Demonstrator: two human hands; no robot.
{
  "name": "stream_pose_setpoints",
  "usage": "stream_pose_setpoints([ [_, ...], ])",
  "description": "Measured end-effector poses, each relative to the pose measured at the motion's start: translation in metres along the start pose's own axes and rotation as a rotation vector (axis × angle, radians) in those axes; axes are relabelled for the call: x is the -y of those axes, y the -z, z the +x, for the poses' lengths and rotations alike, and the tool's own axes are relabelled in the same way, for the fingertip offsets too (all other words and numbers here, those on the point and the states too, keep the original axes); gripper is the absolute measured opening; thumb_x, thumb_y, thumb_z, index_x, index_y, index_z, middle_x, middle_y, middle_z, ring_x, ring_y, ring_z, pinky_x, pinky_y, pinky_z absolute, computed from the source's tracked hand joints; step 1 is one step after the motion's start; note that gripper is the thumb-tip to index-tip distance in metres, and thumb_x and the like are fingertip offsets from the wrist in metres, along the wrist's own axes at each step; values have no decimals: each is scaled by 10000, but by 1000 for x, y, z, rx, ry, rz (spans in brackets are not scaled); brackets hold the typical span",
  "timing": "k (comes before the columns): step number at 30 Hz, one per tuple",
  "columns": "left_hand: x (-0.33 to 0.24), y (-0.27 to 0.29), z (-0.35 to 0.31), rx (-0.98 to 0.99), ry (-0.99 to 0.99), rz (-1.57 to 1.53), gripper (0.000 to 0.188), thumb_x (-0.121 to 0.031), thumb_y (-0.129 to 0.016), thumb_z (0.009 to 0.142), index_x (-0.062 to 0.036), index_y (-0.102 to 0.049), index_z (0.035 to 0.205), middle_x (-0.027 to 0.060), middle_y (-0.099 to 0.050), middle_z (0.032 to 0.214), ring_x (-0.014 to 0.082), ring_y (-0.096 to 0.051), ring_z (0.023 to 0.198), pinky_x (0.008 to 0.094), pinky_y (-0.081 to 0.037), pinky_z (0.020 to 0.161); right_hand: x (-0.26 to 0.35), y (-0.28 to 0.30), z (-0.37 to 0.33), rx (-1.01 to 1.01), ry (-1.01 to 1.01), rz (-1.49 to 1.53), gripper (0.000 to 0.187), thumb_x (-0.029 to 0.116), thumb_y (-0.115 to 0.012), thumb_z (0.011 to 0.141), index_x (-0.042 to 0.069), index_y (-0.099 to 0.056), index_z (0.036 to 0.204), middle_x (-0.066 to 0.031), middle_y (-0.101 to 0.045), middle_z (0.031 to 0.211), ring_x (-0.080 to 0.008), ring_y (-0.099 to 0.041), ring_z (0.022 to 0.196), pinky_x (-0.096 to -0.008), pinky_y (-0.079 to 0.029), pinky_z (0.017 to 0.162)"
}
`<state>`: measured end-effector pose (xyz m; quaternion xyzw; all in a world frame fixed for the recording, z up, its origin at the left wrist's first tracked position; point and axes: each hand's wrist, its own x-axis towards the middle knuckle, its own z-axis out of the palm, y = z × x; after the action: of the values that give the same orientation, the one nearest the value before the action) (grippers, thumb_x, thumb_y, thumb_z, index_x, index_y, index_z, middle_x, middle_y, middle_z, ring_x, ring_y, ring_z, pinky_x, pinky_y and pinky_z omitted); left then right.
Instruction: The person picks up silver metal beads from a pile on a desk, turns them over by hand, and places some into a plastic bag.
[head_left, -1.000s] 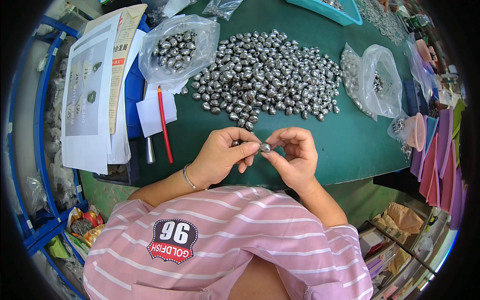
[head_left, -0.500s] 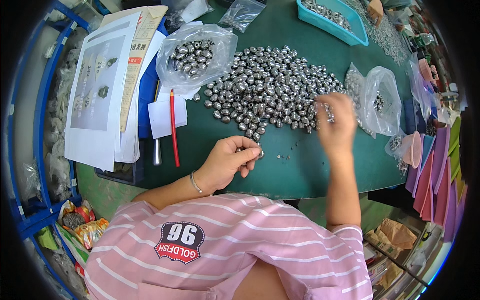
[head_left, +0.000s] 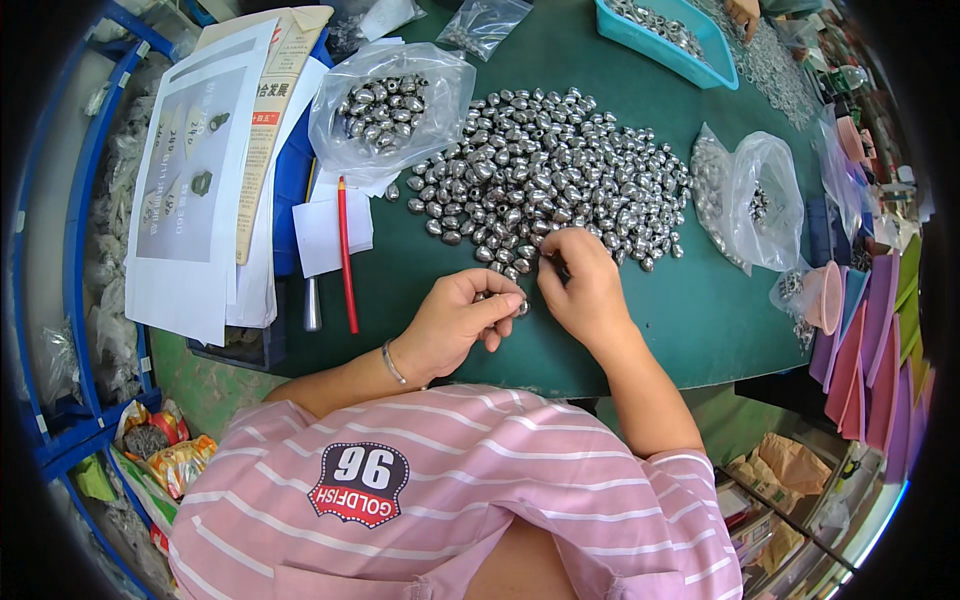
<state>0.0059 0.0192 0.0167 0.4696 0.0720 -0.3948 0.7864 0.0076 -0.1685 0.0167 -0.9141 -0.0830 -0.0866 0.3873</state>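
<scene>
A dark green table mat (head_left: 640, 330) covers the work surface, and on it, spread wide across the middle, lies the heap of small silvery egg-shaped metal beads (head_left: 545, 175); every place below is told from that heap.

At the heap's near edge sits the right hand (head_left: 580, 285), fingers curled down onto the outermost beads, pinching at them; whether one bead is already caught between the fingertips cannot be told. Just nearer than that edge, and a little to the left, the left hand (head_left: 460, 320) is closed in a loose fist with a single silvery bead (head_left: 522, 308) pinched at its fingertips, a thin metal bangle (head_left: 392, 362) on its wrist. The two hands are near each other but apart. The right hand is the nearer to the heap, which stretches away from it toward the far side of the table; the beads lie every which way, so no common long axis shows.

Left of the heap: a stack of white printed paper sheets (head_left: 195, 180), then a clear plastic bag holding more beads (head_left: 385, 105), then a red pencil (head_left: 346, 250). Right of it lies a second clear plastic bag (head_left: 760, 200), nearly empty. Beyond its far right corner stands a turquoise plastic tray (head_left: 700, 40).
</scene>
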Motion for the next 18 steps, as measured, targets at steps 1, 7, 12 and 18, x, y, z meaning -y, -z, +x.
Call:
stream_pose_setpoints([
  [1,1,-2,1,-11,-4,-4,130,-81,-591,921,23,-590,1000,57,-601,808,105,-575,660,219,-455,515,1,1,-4,12,-84,135,187,-27,-670,727,23,-606,895,-125,-593,903,-283,-600,809,-342,-500,698],
  [7,-1,-5,0,-15,-28,26,152,-101,-586,932,23,-592,1020,66,-615,839,110,-588,682,225,-482,546,11,0,-29,-39,-113,871,224,-128,-642,786,-25,-596,979,-100,-591,997,-154,-611,876,-277,-528,753],
  [12,-5,-7,-3,8,-53,41,175,-132,-614,921,29,-621,991,47,-615,828,94,-591,668,207,-489,535,14,-3,-37,-94,-113,955,381,-148,-674,749,7,-490,1044,-138,-595,1013,-171,-597,904,-276,-505,782],
  [18,-8,-11,-5,-15,-43,101,159,-117,-621,915,29,-625,976,50,-619,769,92,-588,638,208,-483,526,12,-5,-40,-139,-61,967,397,-153,-663,766,0,-460,1071,-150,-604,1024,-184,-624,906,-306,-533,801],
])
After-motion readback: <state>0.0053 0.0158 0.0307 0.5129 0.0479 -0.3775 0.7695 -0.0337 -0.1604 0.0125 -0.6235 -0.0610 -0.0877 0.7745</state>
